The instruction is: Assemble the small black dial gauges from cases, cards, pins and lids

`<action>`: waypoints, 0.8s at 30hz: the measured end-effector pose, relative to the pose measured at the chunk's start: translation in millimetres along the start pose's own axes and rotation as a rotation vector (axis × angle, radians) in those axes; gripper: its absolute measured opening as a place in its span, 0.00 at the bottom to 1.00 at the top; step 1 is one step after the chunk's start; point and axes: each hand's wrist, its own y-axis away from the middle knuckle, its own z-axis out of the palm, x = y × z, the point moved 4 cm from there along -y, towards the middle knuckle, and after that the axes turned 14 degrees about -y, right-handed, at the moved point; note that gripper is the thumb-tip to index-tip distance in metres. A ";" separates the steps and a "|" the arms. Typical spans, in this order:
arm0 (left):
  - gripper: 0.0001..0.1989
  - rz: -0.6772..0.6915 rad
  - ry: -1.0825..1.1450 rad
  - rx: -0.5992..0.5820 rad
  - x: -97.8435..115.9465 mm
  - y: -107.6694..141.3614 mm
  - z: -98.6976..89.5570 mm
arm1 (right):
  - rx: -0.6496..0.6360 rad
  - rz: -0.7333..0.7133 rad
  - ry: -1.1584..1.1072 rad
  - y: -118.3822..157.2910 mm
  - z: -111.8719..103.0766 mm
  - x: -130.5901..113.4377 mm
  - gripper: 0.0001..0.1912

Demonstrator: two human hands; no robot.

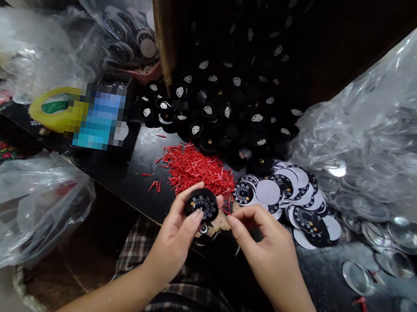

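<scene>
left hand [175, 228] grips a round black dial [204, 200], markings too small to read; right hand [266, 241] pinches a slim red plastic pointer [227, 212].

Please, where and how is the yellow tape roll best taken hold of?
The yellow tape roll is probably best pinched across its left rim, coming from the left and above, one side of the grip inside the hole. It is a ring with its opening visible from above; its right edge is pixelated.

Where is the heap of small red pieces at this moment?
In the head view, the red heap lies near the middle on the black table, just beyond the left hand and left of the printed discs.
</scene>
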 end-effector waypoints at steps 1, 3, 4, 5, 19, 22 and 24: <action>0.22 -0.004 0.022 0.019 2.0 -2.3 -0.5 | 0.003 -0.018 -0.003 1.0 -0.9 -1.5 0.08; 0.23 0.010 0.053 0.052 5.5 -5.8 -1.9 | 0.009 -0.033 -0.015 2.0 -2.2 -2.8 0.09; 0.22 0.020 0.065 0.055 6.4 -6.3 -2.3 | 0.019 -0.023 -0.019 2.1 -2.7 -2.2 0.09; 0.21 0.024 0.075 0.048 6.6 -5.9 -2.2 | 0.032 -0.005 -0.023 2.0 -3.0 -0.9 0.09; 0.22 -0.021 -0.098 -0.010 2.4 -7.8 2.7 | 0.006 -0.232 0.136 8.5 2.0 -9.9 0.06; 0.17 -0.005 -0.232 -0.071 -3.1 -13.6 9.3 | -0.006 -0.184 0.074 7.2 3.5 -10.5 0.07; 0.14 0.030 -0.294 -0.132 -5.1 -14.3 15.7 | 0.005 -0.168 0.111 6.2 3.9 -9.7 0.07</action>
